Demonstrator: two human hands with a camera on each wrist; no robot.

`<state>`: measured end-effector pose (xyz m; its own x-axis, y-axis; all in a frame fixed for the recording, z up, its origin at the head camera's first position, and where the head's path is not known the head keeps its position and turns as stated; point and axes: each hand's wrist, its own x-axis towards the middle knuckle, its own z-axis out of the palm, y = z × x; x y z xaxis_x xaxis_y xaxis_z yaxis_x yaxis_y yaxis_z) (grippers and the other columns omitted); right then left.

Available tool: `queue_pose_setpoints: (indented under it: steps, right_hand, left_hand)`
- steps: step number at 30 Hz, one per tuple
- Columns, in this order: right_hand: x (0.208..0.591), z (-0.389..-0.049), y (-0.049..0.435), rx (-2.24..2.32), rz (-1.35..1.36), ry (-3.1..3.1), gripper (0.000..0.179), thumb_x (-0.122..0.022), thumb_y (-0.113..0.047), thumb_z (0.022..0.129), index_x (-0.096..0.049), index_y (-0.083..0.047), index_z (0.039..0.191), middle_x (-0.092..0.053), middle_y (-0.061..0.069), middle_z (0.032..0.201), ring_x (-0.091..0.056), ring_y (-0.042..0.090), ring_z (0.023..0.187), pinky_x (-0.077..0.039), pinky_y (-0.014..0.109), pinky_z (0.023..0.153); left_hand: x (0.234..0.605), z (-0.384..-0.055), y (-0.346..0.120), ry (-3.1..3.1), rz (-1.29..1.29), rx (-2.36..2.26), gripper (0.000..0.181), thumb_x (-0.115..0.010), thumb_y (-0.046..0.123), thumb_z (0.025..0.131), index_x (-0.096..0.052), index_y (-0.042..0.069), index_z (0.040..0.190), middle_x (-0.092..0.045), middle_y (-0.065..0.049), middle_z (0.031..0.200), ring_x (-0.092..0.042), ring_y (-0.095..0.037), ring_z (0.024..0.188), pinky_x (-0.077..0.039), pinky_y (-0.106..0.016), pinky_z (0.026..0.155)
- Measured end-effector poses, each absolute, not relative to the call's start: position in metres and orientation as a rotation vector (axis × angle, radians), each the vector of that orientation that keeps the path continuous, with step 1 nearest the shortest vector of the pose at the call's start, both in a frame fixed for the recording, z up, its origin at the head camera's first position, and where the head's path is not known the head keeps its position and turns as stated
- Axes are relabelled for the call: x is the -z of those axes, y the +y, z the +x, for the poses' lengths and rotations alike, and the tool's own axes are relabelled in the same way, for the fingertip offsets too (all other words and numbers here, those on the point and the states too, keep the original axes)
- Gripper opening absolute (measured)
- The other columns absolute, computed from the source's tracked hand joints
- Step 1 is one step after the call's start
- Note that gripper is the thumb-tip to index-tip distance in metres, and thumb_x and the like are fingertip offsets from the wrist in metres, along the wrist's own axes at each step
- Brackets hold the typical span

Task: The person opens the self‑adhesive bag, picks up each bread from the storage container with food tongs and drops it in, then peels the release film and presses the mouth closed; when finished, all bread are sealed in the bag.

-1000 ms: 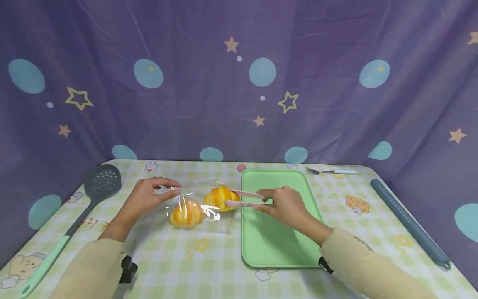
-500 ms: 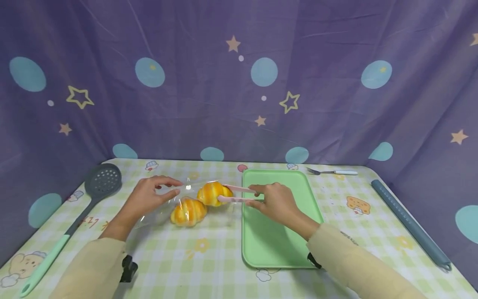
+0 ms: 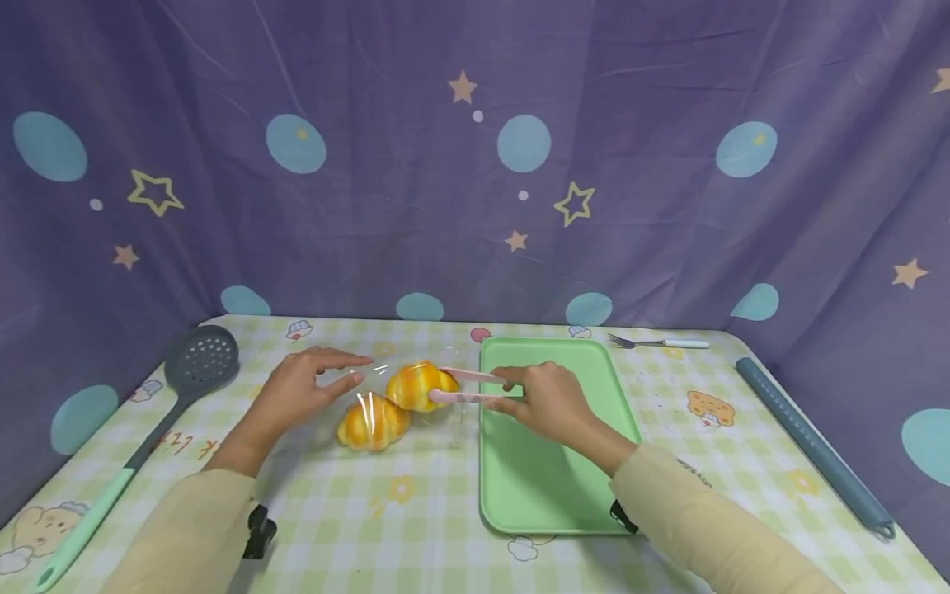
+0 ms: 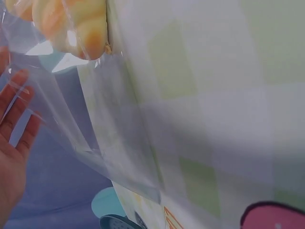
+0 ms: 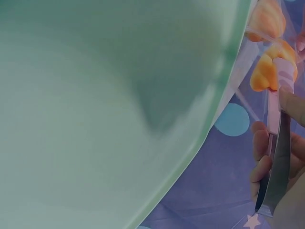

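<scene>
My right hand (image 3: 551, 404) grips a pair of tongs (image 3: 475, 398) with pink tips and a metal bend, the metal showing in the right wrist view. Between the tips sits a croissant-shaped bread roll (image 3: 414, 386), golden with pale stripes. A second bread roll (image 3: 373, 422) lies just left and nearer, under glossy film. Both are within a clear plastic bag (image 3: 453, 433), which the tongs enter from the right. My left hand (image 3: 300, 386) is at the bag's left part, thumb and forefinger apart; in the left wrist view its extended fingers (image 4: 24, 129) overlap the film.
A green tray (image 3: 560, 487) lies under my right hand, right of the bag. At the left rests a slotted skimmer (image 3: 202, 363) with a mint handle. A small fork (image 3: 660, 341) lies at the back right, and a long grey-blue bar (image 3: 812, 441) along the right edge.
My right hand has moved left, carrying the gripped roll deeper into the bag until it sits against the other roll. The left hand has shifted slightly right, its thumb and forefinger apart.
</scene>
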<state>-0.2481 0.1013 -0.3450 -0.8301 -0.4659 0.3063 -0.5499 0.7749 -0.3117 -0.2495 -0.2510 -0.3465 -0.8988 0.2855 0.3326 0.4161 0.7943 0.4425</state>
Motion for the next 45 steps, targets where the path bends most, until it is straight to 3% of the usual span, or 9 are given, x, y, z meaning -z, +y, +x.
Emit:
queue_pose_setpoints:
  steps: [8, 14, 21, 28, 34, 41, 45]
  right_hand:
    - [0.346, -0.248, 0.102, -0.595, 0.817, -2.754, 0.040, -0.082, -0.035, 0.087, -0.076, -0.016, 0.121, -0.077, -0.001, 0.093, -0.047, -0.001, 0.049, -0.038, 0.022, 0.047]
    - [0.346, -0.250, 0.103, -0.598, 0.831, -2.752, 0.042, -0.082, -0.036, 0.087, -0.076, -0.015, 0.122, -0.077, 0.000, 0.094, -0.047, -0.001, 0.049, -0.037, 0.022, 0.046]
    - [0.345, -0.257, 0.102, -0.532, 0.752, -2.759, 0.044, -0.082, -0.038, 0.086, -0.075, -0.016, 0.124, -0.075, -0.003, 0.090, -0.041, 0.005, 0.044, -0.030, 0.022, 0.045]
    - [0.347, -0.258, 0.093, -0.264, 0.854, -2.629, 0.041, -0.085, -0.037, 0.084, -0.077, -0.016, 0.119, -0.077, 0.003, 0.088, -0.061, 0.013, 0.055, -0.033, 0.022, 0.039]
    - [0.344, -0.254, 0.092, -0.153, 0.883, -2.600, 0.038, -0.084, -0.039, 0.084, -0.078, -0.019, 0.115, -0.067, -0.002, 0.067, -0.050, 0.011, 0.048, -0.029, 0.023, 0.039]
    - [0.336, -0.249, 0.099, -0.063, 0.967, -2.574, 0.033, -0.085, -0.036, 0.084, -0.078, -0.019, 0.111, -0.068, -0.003, 0.069, -0.053, 0.012, 0.050, -0.033, 0.022, 0.040]
    - [0.334, -0.245, 0.101, -0.067, 0.964, -2.579, 0.033, -0.085, -0.037, 0.083, -0.078, -0.020, 0.110, -0.065, -0.005, 0.064, -0.047, 0.010, 0.047, -0.029, 0.022, 0.040]
  left_hand:
    - [0.345, -0.250, -0.247, -2.791, -0.499, 0.786, 0.042, -0.076, 0.043, 0.091, -0.076, 0.016, 0.123, -0.073, -0.009, 0.119, -0.066, -0.031, 0.106, -0.051, -0.055, 0.090]
    - [0.347, -0.252, -0.245, -2.740, -0.502, 0.779, 0.032, -0.078, 0.034, 0.091, -0.078, 0.017, 0.119, -0.075, -0.009, 0.115, -0.067, -0.031, 0.102, -0.053, -0.054, 0.088]
    - [0.346, -0.252, -0.246, -2.721, -0.503, 0.864, 0.028, -0.074, 0.036, 0.094, -0.080, 0.017, 0.115, -0.074, -0.008, 0.116, -0.066, -0.031, 0.109, -0.052, -0.055, 0.091]
    - [0.343, -0.253, -0.242, -2.657, -0.551, 0.891, 0.024, -0.073, 0.030, 0.096, -0.081, 0.014, 0.112, -0.076, -0.007, 0.111, -0.067, -0.032, 0.108, -0.054, -0.056, 0.089]
    - [0.339, -0.254, -0.239, -2.625, -0.562, 0.891, 0.020, -0.076, 0.027, 0.094, -0.082, 0.013, 0.107, -0.077, -0.005, 0.105, -0.069, -0.031, 0.106, -0.054, -0.055, 0.090]
    - [0.333, -0.253, -0.237, -2.600, -0.586, 0.944, 0.021, -0.075, 0.027, 0.094, -0.081, 0.013, 0.108, -0.077, -0.004, 0.107, -0.067, -0.032, 0.110, -0.050, -0.056, 0.097]
    - [0.334, -0.251, -0.235, -2.609, -0.592, 0.975, 0.020, -0.076, 0.026, 0.094, -0.081, 0.013, 0.108, -0.077, -0.004, 0.108, -0.067, -0.032, 0.112, -0.051, -0.055, 0.097]
